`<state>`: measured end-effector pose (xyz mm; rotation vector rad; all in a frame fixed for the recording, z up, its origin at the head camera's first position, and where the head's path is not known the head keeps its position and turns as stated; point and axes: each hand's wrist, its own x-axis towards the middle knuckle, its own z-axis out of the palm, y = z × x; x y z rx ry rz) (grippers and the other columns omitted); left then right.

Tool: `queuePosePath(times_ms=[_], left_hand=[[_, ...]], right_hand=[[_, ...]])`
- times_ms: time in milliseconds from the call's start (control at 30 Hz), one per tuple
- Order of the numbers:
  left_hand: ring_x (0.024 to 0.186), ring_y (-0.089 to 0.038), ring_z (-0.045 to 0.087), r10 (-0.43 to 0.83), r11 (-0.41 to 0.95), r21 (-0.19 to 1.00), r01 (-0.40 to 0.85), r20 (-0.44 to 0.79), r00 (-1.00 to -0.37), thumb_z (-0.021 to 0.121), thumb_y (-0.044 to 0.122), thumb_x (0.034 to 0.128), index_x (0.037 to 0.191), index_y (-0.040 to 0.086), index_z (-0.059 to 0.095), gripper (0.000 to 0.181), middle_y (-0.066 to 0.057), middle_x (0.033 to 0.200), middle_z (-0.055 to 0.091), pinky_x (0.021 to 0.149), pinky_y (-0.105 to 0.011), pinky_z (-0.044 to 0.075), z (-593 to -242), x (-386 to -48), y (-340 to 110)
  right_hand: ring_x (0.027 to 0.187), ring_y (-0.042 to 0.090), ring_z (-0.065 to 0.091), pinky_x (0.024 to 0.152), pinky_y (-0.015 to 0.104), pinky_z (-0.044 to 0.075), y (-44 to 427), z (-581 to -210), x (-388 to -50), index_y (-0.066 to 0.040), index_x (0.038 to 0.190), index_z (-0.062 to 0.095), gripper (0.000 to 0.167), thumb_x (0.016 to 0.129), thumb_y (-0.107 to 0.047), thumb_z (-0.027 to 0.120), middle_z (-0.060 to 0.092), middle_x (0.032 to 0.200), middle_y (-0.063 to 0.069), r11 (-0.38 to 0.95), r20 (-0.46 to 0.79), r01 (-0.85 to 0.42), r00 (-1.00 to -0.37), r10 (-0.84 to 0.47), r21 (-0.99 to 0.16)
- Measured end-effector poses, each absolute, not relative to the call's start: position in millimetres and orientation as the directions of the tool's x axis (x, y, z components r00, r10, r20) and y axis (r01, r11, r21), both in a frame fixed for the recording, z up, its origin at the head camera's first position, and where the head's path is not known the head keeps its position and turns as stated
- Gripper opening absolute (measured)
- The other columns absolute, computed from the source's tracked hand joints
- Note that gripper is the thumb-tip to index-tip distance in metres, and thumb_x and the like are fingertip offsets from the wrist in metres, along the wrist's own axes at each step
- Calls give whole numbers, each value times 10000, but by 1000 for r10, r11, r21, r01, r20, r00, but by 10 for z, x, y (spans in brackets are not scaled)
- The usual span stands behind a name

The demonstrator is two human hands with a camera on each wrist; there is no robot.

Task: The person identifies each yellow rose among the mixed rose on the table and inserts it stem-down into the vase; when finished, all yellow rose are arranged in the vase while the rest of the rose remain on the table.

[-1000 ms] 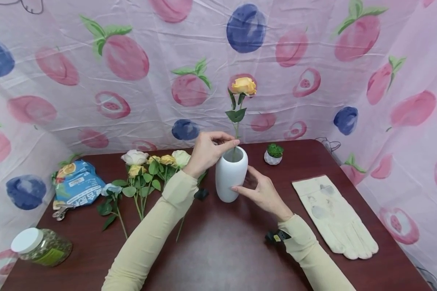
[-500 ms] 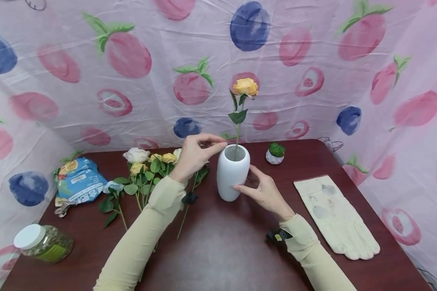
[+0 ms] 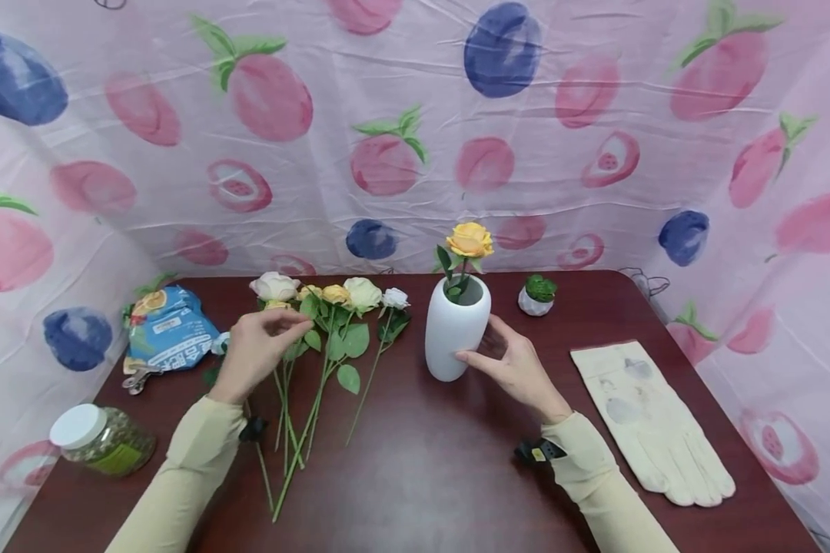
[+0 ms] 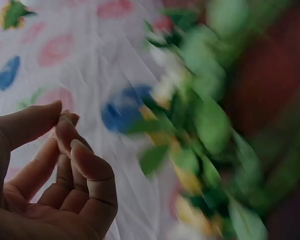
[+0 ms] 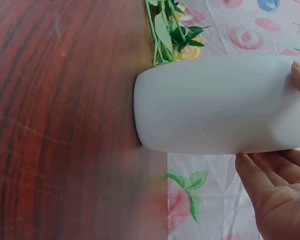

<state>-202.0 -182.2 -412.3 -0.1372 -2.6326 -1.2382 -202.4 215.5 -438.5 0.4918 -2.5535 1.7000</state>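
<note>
A tall white vase (image 3: 456, 330) stands upright on the table, with a yellow rose (image 3: 470, 240) in it; the rose's head and leaves show above the mouth. My right hand (image 3: 519, 372) grips the vase's right side, thumb in front and fingers behind. In the right wrist view the thumb and fingertips lie against the vase wall (image 5: 215, 105). My left hand (image 3: 259, 349) hovers over the loose flowers at the left, its fingers loosely bent and nothing held. Below and beside it lie white and yellow roses (image 3: 335, 295), with green stems pointing toward me; a smaller white rose (image 3: 395, 299) lies apart.
A blue bag (image 3: 173, 330), a metal clip (image 3: 137, 380) and a white-lidded jar (image 3: 104, 438) stand along the left. Right of the vase sits a small potted plant (image 3: 536, 296). Pale gloves (image 3: 653, 422) lie at the right. A fruit-printed curtain hangs behind the table.
My left hand has let go of the yellow rose's stem and moved left, over the loose flowers. The rose has sunk deeper into the vase. My right hand keeps its grip.
</note>
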Motion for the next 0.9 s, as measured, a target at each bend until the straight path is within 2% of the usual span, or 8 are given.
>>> queuePosePath(times_ms=[167,300,400,500,900], left_hand=[[720,-166,684,-3,761,629,159,249,-969,761,256,946,969,90,809,175,-62,836,774,624,-302,492,-4262,-1906,-2080],[641,-122,648,13,801,593,82,120,-993,757,273,946,912,75,806,207,-23,720,744,613,-314,472,-4315,-1829,-2161],[622,-120,667,25,800,600,22,4,-1000,744,329,951,898,89,809,254,26,651,718,612,-310,473,-4357,-1795,-2176],[624,-129,685,25,792,610,-14,-54,-998,745,351,947,899,97,816,268,46,632,711,607,-308,471,-4400,-1791,-2167],[580,-137,678,-16,786,616,-60,-77,-997,769,323,929,844,82,806,258,19,611,701,545,-308,484,-4508,-1807,-2151]], right_hand=[[1161,221,696,937,341,586,2219,-4366,-2024,-190,1457,543,684,858,-286,860,671,1346,79,355,212,-285,-950,-230,-890],[1191,232,681,960,403,579,2230,-4363,-2025,-186,1469,531,689,868,-288,851,659,1362,86,362,211,-285,-950,-229,-888],[1196,232,677,962,402,579,2226,-4369,-2020,-188,1469,530,687,871,-300,847,658,1363,85,372,202,-277,-952,-228,-886],[1188,229,681,955,382,581,2216,-4377,-2018,-188,1469,529,684,874,-305,845,661,1359,85,375,197,-274,-953,-231,-885],[1170,222,693,949,353,582,2161,-4392,-2029,-183,1476,525,698,869,-306,849,664,1360,83,374,191,-274,-950,-245,-886]])
